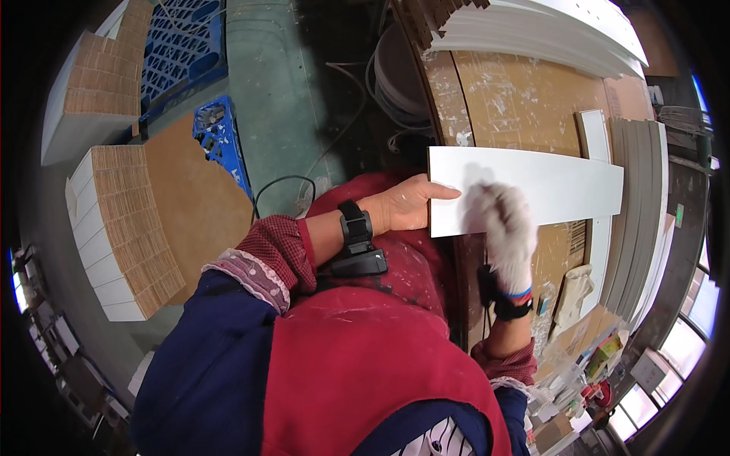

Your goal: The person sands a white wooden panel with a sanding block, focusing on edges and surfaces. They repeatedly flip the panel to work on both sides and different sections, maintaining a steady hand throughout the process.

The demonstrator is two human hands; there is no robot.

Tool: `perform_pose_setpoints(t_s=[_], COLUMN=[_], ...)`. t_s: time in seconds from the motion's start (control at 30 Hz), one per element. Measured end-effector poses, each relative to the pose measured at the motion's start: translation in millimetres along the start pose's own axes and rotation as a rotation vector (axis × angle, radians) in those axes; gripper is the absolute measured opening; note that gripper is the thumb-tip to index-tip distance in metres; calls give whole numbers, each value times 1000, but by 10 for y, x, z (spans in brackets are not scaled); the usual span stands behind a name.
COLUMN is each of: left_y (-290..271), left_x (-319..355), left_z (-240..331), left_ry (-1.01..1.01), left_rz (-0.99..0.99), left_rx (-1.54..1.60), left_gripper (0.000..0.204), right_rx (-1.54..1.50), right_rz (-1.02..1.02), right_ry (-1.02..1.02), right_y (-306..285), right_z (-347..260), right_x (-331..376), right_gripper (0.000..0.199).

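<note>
A long white board (pixel 547 182) lies crosswise in front of me, its near left end jutting past the table's edge. My left hand (pixel 407 204), bare, grips that end with the thumb flat on top and the fingers hidden beneath. Over the board's lower edge is my right hand (pixel 508 220), in a white knit glove. Its fingers are curled together close to the white surface, a little blurred, and a shadow falls beside them. Whatever they hold, if anything, is hidden.
The cardboard-covered table (pixel 525 99) bears stacked white boards (pixel 532 30) at the back and more boards (pixel 639 205) at right. A glove (pixel 574 292) lies nearby. Left are board stacks (pixel 129 228), a blue plastic pallet (pixel 182 45) and a blue crate (pixel 220 133). A bucket (pixel 399 76) stands beside the table.
</note>
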State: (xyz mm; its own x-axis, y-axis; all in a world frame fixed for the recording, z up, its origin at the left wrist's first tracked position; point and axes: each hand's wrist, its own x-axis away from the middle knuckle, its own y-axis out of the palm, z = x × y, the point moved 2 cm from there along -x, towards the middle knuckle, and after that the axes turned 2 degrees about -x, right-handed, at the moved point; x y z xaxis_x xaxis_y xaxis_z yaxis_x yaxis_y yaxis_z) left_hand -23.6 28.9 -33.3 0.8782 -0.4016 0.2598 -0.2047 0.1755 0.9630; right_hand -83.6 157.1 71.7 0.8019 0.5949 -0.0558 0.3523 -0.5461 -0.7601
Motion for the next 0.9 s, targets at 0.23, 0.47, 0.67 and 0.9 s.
perform_pose_setpoints(t_s=[0.23, 0.47, 0.67, 0.9], left_y=[-9, -60, -208, -96], left_x=[-29, -35, -99, -76], left_z=[-44, -75, -169, -101], left_ry=[90, 124, 116, 121], left_rz=[-20, -54, -98, -79], left_rx=[-141, -163, 40, -150], left_gripper=[55, 51, 36, 48], right_rx=[381, 543, 443, 179], right_rz=[173, 1, -227, 52], right_ry=[-16, -180, -243, -159], right_y=[53, 325, 541, 178], right_z=[373, -56, -449, -100], right_x=[-488, -443, -368, -596], right_gripper=[20, 8, 17, 16])
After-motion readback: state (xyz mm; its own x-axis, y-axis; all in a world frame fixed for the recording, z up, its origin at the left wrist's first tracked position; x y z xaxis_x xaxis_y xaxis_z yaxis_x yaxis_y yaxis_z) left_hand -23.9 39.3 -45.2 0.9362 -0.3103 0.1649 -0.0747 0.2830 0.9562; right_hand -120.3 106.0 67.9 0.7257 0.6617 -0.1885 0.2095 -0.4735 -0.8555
